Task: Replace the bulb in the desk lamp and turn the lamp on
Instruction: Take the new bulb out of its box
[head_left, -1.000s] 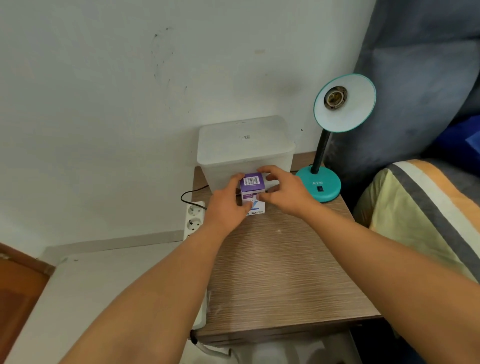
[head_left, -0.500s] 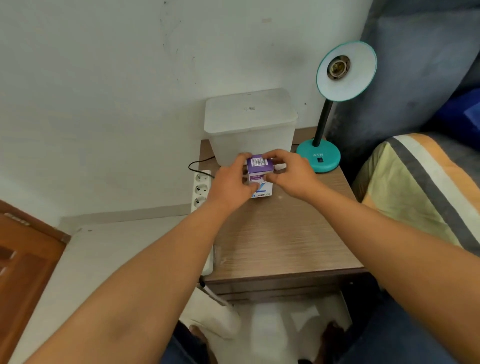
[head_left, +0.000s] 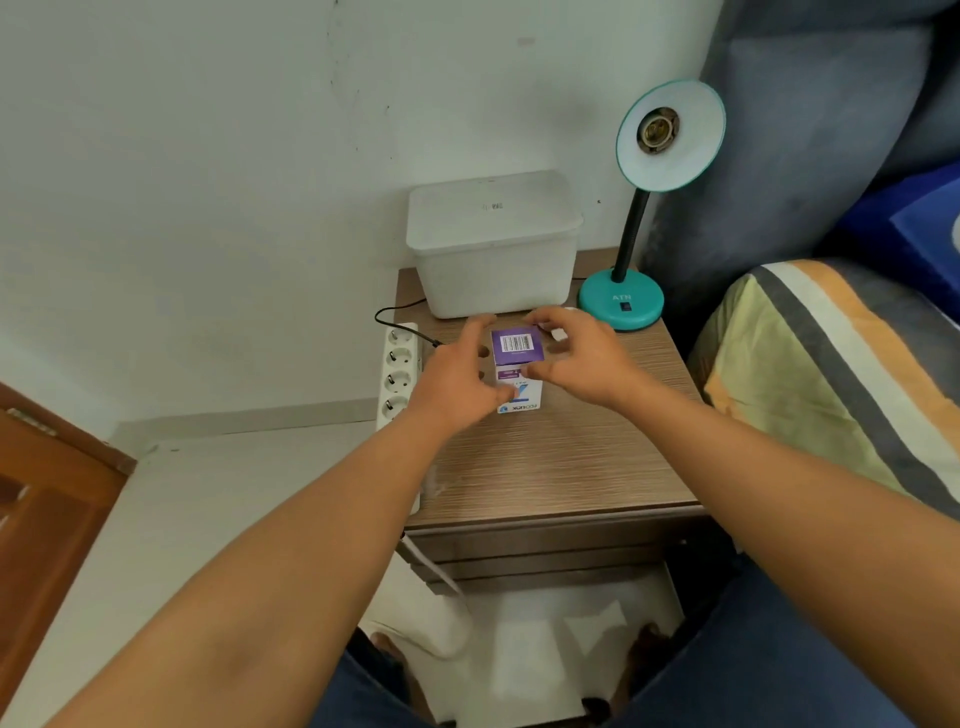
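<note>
A purple and white bulb box (head_left: 517, 371) stands upright on the wooden nightstand (head_left: 550, 467), barcode side up. My left hand (head_left: 460, 376) grips its left side, thumb at the lower front. My right hand (head_left: 576, 358) holds the right side, thumb on the front and fingers curled over the top back edge. A small white thing (head_left: 560, 335) shows under my right fingers, mostly hidden. The teal desk lamp (head_left: 621, 304) stands at the back right corner. Its shade (head_left: 670, 135) faces me and the socket holds no bulb. A black switch sits on the base.
A frosted plastic container (head_left: 493, 244) with a lid stands against the wall behind the box. A white power strip (head_left: 399, 374) hangs along the nightstand's left edge with a black cable (head_left: 402, 312). A bed with a striped blanket (head_left: 831, 374) lies right; a wooden door (head_left: 41, 519) left.
The view has pulled back and tilted down, showing more floor and my legs. Both hands have stayed on the box, which stands on the nightstand slightly nearer to me.
</note>
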